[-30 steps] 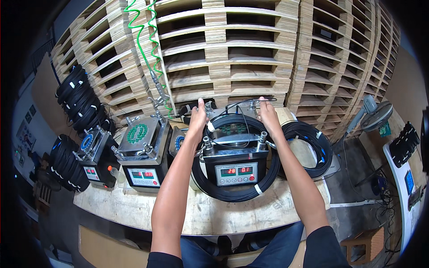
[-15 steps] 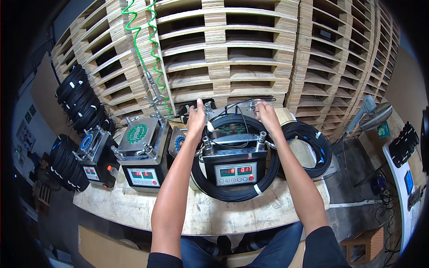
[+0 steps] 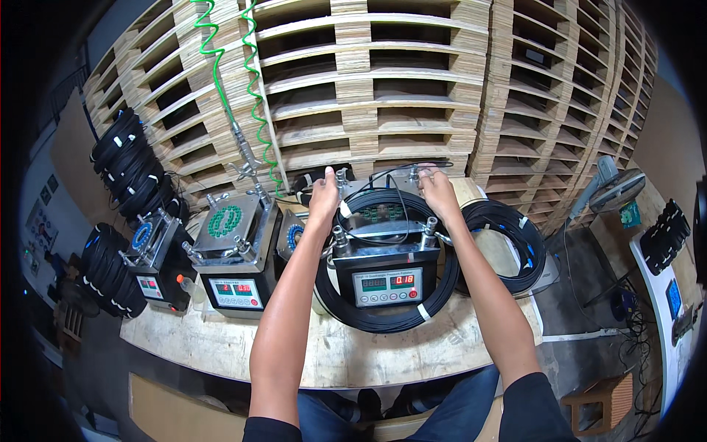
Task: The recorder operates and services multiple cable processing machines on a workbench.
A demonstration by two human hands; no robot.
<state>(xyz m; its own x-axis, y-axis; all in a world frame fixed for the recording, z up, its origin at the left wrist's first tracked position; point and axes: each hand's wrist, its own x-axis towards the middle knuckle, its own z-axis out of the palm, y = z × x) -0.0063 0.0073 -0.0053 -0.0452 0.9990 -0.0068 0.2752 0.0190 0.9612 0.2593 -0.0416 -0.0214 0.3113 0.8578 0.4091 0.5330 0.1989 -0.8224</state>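
A grey box-shaped machine with a small red-digit display stands in front of me on the wooden bench. A big coil of black cable with white ties lies looped around it. My left hand rests at the machine's back left corner, fingers closed by a metal post and the coil's top. My right hand is at the back right corner, pinching a thin black cable end. Both forearms reach straight forward over the machine.
Two similar machines stand to the left, one with a green ring on top. Another black coil lies on the right. More coils hang at far left. Stacked wooden pallets rise behind, with a green spiral hose hanging down. A fan stands at right.
Both hands have shifted slightly along the back of the machine; the right hand has moved a little lower onto the cable end. The display digits have changed.
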